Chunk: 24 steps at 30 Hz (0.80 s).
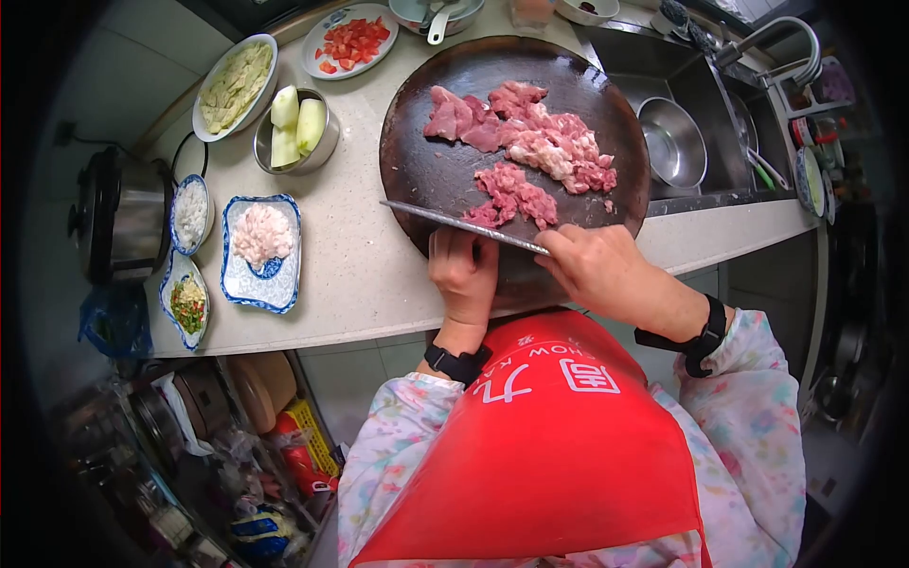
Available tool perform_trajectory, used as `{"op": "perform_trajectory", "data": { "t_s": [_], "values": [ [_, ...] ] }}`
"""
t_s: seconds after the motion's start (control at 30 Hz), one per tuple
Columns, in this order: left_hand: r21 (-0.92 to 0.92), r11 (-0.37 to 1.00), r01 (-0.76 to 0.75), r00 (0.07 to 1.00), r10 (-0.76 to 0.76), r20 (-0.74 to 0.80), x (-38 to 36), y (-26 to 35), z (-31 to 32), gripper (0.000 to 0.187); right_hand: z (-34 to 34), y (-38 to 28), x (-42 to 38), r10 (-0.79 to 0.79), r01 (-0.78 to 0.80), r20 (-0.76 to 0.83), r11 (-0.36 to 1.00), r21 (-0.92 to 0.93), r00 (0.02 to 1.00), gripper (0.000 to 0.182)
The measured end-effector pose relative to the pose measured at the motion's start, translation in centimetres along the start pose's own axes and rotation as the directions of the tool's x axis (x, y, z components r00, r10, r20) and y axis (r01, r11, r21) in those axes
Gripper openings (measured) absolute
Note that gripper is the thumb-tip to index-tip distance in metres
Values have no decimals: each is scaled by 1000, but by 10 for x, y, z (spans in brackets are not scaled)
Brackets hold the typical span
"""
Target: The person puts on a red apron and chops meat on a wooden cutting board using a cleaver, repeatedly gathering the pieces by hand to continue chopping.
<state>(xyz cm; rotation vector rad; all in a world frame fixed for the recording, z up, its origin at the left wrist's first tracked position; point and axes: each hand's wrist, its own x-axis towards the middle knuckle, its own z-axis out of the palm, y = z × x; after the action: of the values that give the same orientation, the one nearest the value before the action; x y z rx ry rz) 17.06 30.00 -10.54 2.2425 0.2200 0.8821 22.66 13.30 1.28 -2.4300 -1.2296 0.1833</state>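
My right hand (592, 270) is closed around the handle end of a kitchen knife (464, 225), whose blade shows nearly edge-on and points left. Just below the blade, my left hand (462, 275) is curled with its knuckles close to the knife; its fingertips are hidden. Both are at the near edge of a round dark chopping board (417, 161). Right beyond the blade lies a small heap of chopped red meat (511, 194). Farther up the board are a larger pile of chopped pinkish meat (563, 147) and some flat meat slices (464, 118).
Left on the counter (350, 256) stand a tray of pale diced meat (262, 237), small dishes, a metal bowl (327, 142) of peeled vegetable pieces and a plate of diced tomato (350, 43). A rice cooker (123, 218) is far left. The sink (682, 85) holds a metal bowl.
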Motion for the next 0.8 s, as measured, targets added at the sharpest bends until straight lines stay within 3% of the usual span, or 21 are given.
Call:
{"op": "perform_trajectory", "data": {
  "t_s": [0.2, 0.43, 0.53, 0.63, 0.7, 0.8],
  "values": [
    [-27, 999, -18, 999, 16, -48, -1, -2, 5, 19, -20, 8, -25, 109, -93, 232, 993, -77, 967, 16],
    [-5, 1000, -6, 999, 6, -33, 3, 1, 6, 19, 5, 1, 37, 41, -13, 231, 992, -122, 972, 11],
    [35, 999, -36, 999, 37, -30, 2, -3, 6, 19, 17, 2, 59, -21, 30, 171, 998, -46, 985, 13],
    [10, 1000, 3, 1000, -3, -14, 2, 0, 2, 17, 7, 9, 49, 112, -117, 191, 993, 14, 975, 20],
    [-29, 992, 121, 990, -123, -73, 4, 7, 4, 18, 0, 19, 31, 148, -149, 173, 989, -3, 974, 20],
    [-34, 994, 105, 993, -107, -57, 0, 6, 3, 18, -7, 14, 14, 150, -148, 112, 989, -20, 982, 18]
  ]
}}
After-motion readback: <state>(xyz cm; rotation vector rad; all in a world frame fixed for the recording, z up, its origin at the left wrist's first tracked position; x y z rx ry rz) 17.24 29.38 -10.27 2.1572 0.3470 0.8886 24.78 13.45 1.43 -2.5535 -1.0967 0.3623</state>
